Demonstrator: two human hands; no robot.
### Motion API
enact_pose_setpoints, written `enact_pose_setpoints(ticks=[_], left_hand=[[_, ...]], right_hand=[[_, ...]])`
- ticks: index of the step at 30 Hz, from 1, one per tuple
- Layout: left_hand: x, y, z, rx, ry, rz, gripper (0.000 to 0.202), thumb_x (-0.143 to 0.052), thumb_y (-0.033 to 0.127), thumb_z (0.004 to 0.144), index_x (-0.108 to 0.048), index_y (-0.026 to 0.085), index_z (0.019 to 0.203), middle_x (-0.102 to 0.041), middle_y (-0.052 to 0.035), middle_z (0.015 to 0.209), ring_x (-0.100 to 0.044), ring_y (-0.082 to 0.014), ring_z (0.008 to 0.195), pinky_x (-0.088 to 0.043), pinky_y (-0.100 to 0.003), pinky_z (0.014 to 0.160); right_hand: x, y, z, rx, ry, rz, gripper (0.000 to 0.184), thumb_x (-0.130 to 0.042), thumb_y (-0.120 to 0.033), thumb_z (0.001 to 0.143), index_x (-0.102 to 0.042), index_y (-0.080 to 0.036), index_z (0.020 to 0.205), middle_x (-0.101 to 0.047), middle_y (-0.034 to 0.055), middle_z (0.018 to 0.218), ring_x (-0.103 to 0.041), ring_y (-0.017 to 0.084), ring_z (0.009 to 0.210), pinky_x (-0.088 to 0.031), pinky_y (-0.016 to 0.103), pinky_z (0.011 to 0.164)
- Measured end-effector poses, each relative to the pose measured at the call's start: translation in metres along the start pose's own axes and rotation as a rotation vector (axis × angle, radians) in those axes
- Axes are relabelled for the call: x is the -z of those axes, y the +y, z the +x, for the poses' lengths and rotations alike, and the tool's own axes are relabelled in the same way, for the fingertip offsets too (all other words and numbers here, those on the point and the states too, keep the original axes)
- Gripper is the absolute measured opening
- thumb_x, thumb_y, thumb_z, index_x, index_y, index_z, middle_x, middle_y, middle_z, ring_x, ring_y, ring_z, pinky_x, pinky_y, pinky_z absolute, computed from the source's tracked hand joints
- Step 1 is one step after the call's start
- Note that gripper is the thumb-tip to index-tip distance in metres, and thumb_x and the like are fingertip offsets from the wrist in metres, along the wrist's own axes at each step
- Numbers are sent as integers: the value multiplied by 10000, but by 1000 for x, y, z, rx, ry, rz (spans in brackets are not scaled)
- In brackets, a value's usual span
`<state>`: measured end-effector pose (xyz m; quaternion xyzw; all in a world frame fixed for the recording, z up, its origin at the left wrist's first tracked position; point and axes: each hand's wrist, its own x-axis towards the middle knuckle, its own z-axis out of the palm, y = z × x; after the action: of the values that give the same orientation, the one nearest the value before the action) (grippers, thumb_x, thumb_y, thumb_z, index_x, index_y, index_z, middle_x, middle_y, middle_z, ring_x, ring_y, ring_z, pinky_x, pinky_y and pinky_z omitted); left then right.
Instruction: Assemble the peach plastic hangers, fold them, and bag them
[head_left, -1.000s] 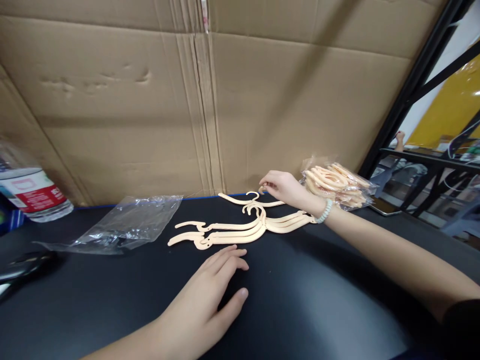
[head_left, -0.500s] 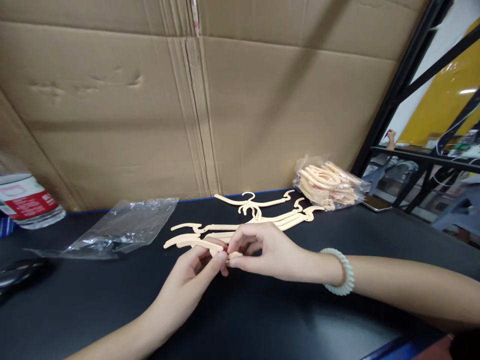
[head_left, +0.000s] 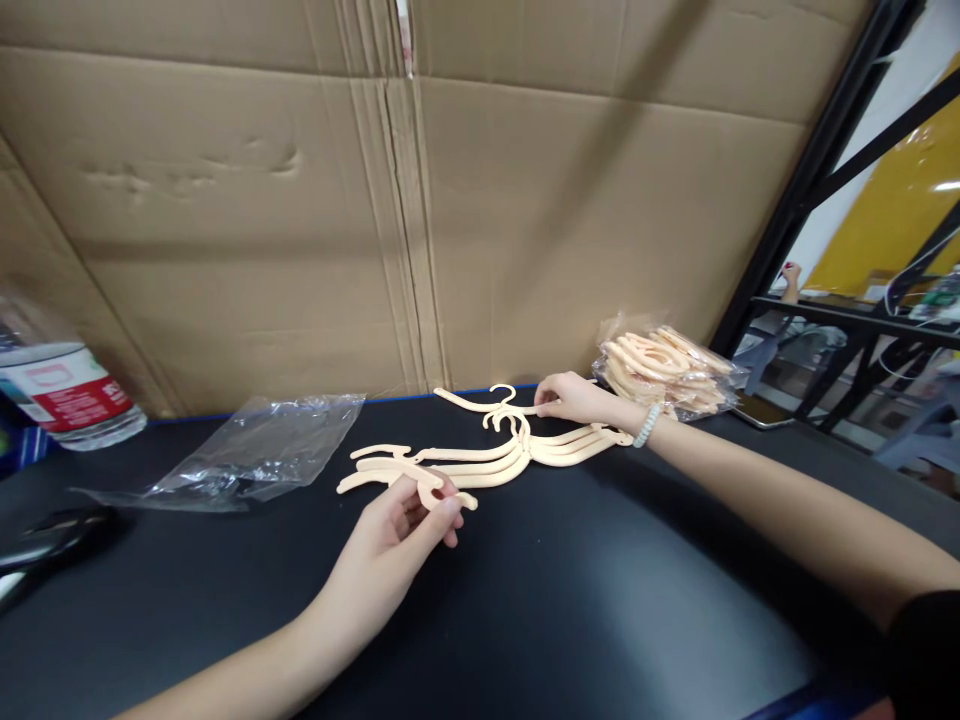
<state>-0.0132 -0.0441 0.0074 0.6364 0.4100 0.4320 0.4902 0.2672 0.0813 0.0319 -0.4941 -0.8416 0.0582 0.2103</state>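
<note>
Several small peach plastic hangers (head_left: 487, 455) lie in a loose pile on the black table (head_left: 600, 600). My left hand (head_left: 405, 530) is closed in a pinch on one small hanger piece (head_left: 431, 488) at the pile's near left end. My right hand (head_left: 574, 398), with a pale bead bracelet on its wrist, reaches to the far side of the pile, and its fingers are closed on the arm of the rearmost hanger (head_left: 487, 403).
A clear bag of more peach hangers (head_left: 667, 365) lies at the back right. An empty clear plastic bag (head_left: 247, 450) lies at the left, a water bottle (head_left: 56, 385) at the far left. A cardboard wall (head_left: 375, 200) stands behind; a black metal rack (head_left: 825, 150) is at the right.
Half a second ago both hands met over a hanger piece near the pile's front. My right hand has since gone back to the rearmost hanger; my left hand keeps the piece.
</note>
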Motion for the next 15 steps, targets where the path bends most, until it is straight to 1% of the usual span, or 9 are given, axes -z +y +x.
enact_pose_setpoints(ticks=[2,4,6,9,12,15], left_hand=[[-1,2,-1,4,27,-27,256,-710,417,784,-581,196,773,-610,0,807,-556,-135,640,-500,-281,656],[-1,4,-1,12,47,-48,250,-726,397,771,-577,196,761,-604,7,794,-543,-129,633,-494,-270,641],[-1,5,-1,13,61,-58,240,-733,384,764,-583,197,763,-599,11,773,-531,-127,627,-485,-261,623],[0,6,-1,4,70,-47,215,-727,372,771,-605,195,761,-597,8,765,-513,-128,631,-472,-255,626],[1,5,0,-11,71,-19,193,-704,368,801,-627,198,756,-579,9,743,-497,-135,666,-444,-242,640],[3,3,-2,-26,74,-19,174,-688,362,827,-641,206,765,-566,12,746,-493,-140,720,-418,-228,659]], right_hand=[[-1,0,-2,8,11,-3,80,-647,-94,774,-695,-140,731,-701,36,721,-631,141,642,-472,243,609],[2,-6,-4,26,57,-5,69,-627,-115,811,-684,-135,779,-698,45,781,-627,136,679,-469,244,635],[9,-13,-5,48,116,-9,57,-611,-137,841,-665,-134,822,-688,51,820,-617,137,704,-461,253,655],[24,-23,-12,76,189,-17,20,-609,-160,860,-624,-147,862,-672,38,811,-596,141,703,-440,265,657],[35,-32,-28,124,256,-28,43,-613,-182,866,-576,-168,883,-656,21,787,-579,141,663,-424,265,620],[37,-39,-53,150,298,-4,88,-591,-168,866,-551,-184,942,-652,26,813,-597,154,684,-446,268,620]])
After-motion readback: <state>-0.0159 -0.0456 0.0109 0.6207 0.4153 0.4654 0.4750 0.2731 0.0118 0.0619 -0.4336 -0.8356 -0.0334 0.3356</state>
